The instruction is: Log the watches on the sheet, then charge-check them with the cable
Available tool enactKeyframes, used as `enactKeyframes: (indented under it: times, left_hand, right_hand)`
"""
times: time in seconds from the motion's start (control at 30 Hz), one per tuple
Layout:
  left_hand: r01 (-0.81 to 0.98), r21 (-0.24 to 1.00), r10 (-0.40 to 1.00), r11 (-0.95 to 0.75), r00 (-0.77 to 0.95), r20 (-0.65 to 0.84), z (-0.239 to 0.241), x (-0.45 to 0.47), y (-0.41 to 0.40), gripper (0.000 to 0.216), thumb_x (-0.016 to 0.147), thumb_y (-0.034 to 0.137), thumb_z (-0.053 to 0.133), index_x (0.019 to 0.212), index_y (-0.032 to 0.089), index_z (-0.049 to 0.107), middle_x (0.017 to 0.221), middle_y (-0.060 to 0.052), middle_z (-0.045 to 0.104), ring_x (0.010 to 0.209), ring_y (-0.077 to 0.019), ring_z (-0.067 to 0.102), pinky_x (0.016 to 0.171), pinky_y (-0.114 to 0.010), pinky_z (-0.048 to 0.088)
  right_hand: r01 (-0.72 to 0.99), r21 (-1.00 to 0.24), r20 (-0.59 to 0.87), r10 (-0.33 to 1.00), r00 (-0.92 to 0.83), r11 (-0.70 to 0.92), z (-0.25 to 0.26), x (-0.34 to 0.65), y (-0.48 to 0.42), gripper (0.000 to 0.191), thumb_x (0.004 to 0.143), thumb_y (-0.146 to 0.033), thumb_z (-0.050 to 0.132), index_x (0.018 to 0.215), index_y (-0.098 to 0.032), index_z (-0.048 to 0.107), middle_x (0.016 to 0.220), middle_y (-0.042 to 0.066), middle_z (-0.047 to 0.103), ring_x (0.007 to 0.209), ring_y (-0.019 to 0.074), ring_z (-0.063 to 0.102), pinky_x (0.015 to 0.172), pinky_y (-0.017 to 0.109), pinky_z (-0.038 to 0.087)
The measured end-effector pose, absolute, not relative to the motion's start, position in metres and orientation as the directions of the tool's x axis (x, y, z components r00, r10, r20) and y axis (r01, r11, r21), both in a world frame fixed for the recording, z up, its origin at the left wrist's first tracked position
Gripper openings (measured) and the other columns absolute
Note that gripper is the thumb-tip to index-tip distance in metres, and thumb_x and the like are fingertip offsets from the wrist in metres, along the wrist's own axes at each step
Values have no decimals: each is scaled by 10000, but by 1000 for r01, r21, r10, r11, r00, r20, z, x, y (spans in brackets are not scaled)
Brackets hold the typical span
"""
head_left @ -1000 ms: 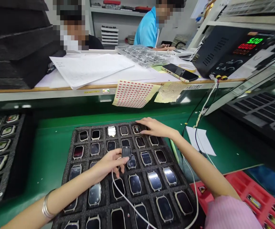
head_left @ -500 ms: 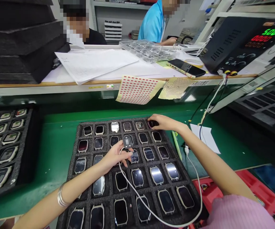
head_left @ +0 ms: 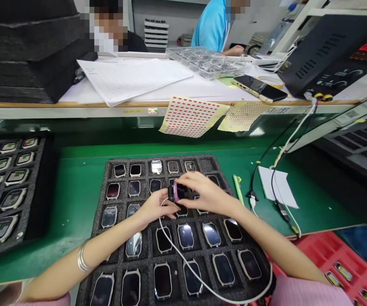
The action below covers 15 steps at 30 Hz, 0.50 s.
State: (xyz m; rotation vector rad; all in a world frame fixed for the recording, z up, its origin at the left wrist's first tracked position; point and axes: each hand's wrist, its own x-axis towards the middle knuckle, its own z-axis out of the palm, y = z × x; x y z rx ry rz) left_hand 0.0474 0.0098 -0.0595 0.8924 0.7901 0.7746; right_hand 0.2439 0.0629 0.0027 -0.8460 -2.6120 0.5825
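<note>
A dark grey foam tray (head_left: 100, 221) holds rows of smartwatch bodies with glass faces in its cut-outs. Over the tray's middle, my right hand (head_left: 205, 195) pinches a dark smartwatch body (head_left: 176, 192) with a pink edge. My left hand (head_left: 154, 206) is shut on a small dark charging dock (head_left: 170, 193) with a white cable (head_left: 183, 272), which loops down across the tray. The two hands meet, and the watch touches the dock. The hands hide the middle slots. The far right corner slot (head_left: 206, 165) holds no watch.
A second foam tray of watches (head_left: 40, 170) lies left on the green bench. A red crate (head_left: 317, 250) sits lower right. A shelf ahead carries papers, a phone and a power supply (head_left: 330, 59). Sticker sheets hang from its edge. Two co-workers sit beyond.
My right hand has come from the tray's far right corner to the centre, carrying a watch from that slot, which now shows bare. My left hand has stayed nearly in place.
</note>
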Motion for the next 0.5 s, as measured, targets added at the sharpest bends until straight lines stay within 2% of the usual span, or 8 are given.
enactKeyframes:
  times: [0.13,0.27,0.4,0.5]
  left_hand:
    - [-243,886,846,395,473,-248,-59,49,8,501,615,236,796,1051,138,567,903,-52,614,783,-173,598,600,-277,549]
    - [-241,897,871,372,424,-247,-57,52,7,436,708,334,727,1059,125,577,882,-61,620,813,-187,600,593,-277,557]
    - [-220,909,891,353,374,-256,-58,54,7,400,720,405,705,956,100,599,773,-62,631,733,-191,628,529,-257,542]
    - [-202,914,891,351,373,-259,-58,52,6,383,725,417,699,915,99,602,735,-68,645,689,-191,646,495,-236,522]
  right_hand:
    - [481,-389,175,575,-799,786,-14,226,46,349,851,-257,621,1176,-152,547,1083,136,559,1006,289,524,838,440,460]
    - [434,-420,181,542,-821,797,-23,230,49,435,861,-203,612,1272,-171,471,1142,138,547,1038,281,513,859,441,471]
    - [441,-393,205,544,-814,807,-30,231,45,444,875,-254,612,1281,-151,467,1160,147,567,1041,297,525,865,471,456]
    - [424,-450,254,568,-783,786,-37,232,42,456,879,-293,610,1289,-164,458,1188,140,567,1074,284,531,897,457,441]
